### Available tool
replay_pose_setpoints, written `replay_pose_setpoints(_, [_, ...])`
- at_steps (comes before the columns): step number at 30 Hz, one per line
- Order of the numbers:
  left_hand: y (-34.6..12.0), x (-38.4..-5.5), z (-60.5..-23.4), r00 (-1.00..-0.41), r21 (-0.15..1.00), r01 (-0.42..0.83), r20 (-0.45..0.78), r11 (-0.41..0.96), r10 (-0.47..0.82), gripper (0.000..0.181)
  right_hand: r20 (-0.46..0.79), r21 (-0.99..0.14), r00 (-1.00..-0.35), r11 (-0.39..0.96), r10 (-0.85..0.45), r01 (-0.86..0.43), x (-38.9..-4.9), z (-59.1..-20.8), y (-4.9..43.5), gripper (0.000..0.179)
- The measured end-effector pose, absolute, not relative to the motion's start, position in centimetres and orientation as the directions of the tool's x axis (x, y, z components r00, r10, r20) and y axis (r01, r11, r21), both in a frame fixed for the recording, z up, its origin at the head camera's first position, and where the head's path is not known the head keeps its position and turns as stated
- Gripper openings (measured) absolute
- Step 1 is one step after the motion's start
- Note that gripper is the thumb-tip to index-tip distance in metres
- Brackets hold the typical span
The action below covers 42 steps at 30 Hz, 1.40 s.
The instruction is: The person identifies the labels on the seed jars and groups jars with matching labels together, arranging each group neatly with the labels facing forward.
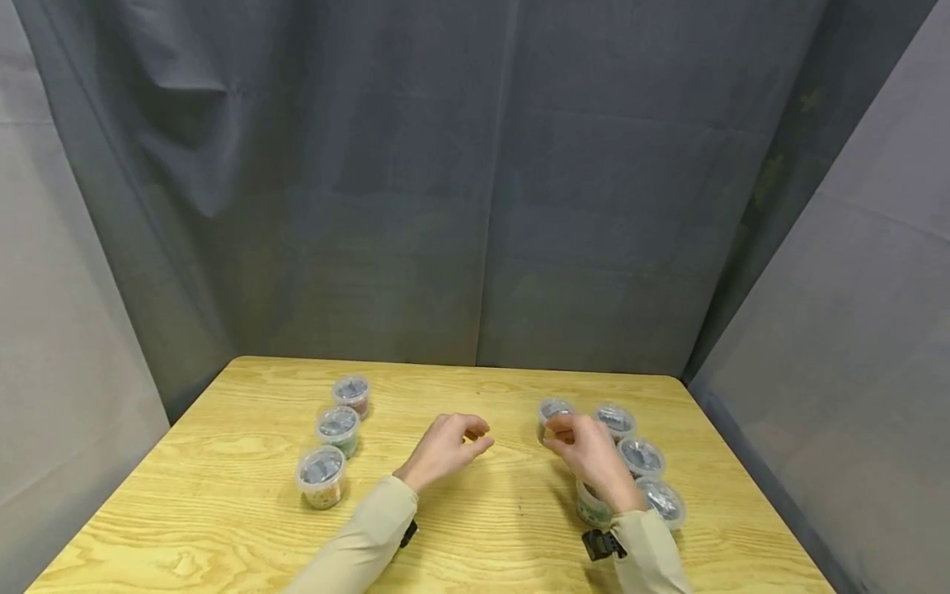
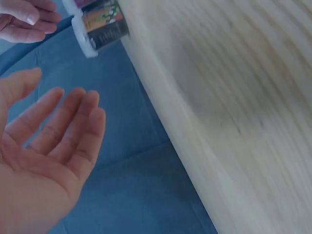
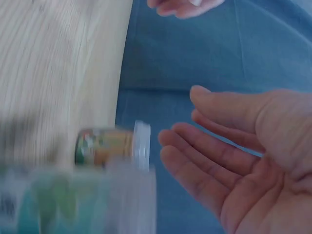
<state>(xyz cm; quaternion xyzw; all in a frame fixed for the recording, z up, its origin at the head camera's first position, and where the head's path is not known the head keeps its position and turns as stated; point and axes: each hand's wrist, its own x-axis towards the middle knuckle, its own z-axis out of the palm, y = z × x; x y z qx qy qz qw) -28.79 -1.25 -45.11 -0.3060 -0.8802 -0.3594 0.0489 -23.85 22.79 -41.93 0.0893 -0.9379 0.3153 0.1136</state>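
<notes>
My left hand (image 1: 449, 450) hovers over the middle of the table, fingers loosely bent and nothing in them; its palm also shows bare in the left wrist view. Among the right-hand tubs is my right hand (image 1: 586, 450), its relaxed fingers in front of a lidded plastic tub (image 1: 555, 407) at the back and holding nothing. Beside that hand stand more tubs, including one at the rear (image 1: 614, 419) and a front one (image 1: 663, 500). A green-labelled tub (image 1: 592, 507) is partly hidden beneath the right forearm. The right wrist view shows a tub with an orange and green label (image 3: 109, 146) near the fingertips.
Three similar tubs form a slanting row on the left: a rear one (image 1: 351, 394), a middle one (image 1: 337, 429) and a front one (image 1: 322, 476). The wooden table (image 1: 245, 462) ends at a dark curtain (image 1: 371, 206), with pale curtains on both sides.
</notes>
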Motion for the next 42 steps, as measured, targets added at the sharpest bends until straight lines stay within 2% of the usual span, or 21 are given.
replay_pose_setpoints(9, [1.2, -28.6, -45.6, -0.678, 0.603, 0.650, 0.185, 0.462, 0.712, 0.039, 0.178, -0.503, -0.952, 0.808, -0.250, -0.306, -23.1, -41.8, 27.1, 0.025])
replay_pose_setpoints(14, [2.8, -28.1, -45.4, -0.640, 0.537, 0.712, 0.233, 0.452, 0.732, 0.038, 0.117, -0.498, -0.963, 0.824, -0.245, -0.270, -22.9, -41.3, 28.8, 0.028])
replay_pose_setpoints(20, [5.0, -27.4, -45.5, -0.623, 0.507, 0.742, 0.280, 0.439, 0.730, 0.037, 0.095, -0.459, -0.959, 0.843, -0.267, -0.281, -22.8, -41.0, 30.2, 0.040])
replay_pose_setpoints(26, [7.0, -26.7, -45.7, -0.551, 0.442, 0.805, 0.308, 0.397, 0.775, 0.036, 0.025, -0.467, -0.953, 0.840, -0.301, -0.277, -22.5, -41.2, 31.7, 0.051])
replay_pose_setpoints(30, [8.1, -26.3, -46.0, -0.522, 0.451, 0.817, 0.316, 0.359, 0.792, 0.034, 0.017, -0.459, -0.945, 0.837, -0.328, -0.299, -22.3, -41.7, 32.5, 0.054])
replay_pose_setpoints(36, [9.2, -25.9, -46.2, -0.526, 0.433, 0.821, 0.321, 0.372, 0.788, 0.031, 0.044, -0.392, -0.934, 0.853, -0.355, -0.343, -22.0, -42.3, 33.3, 0.058])
replay_pose_setpoints(42, [9.8, -25.6, -46.1, -0.547, 0.446, 0.802, 0.281, 0.397, 0.788, 0.034, 0.010, -0.365, -0.954, 0.887, -0.301, -0.284, -21.6, -42.7, 33.3, 0.066])
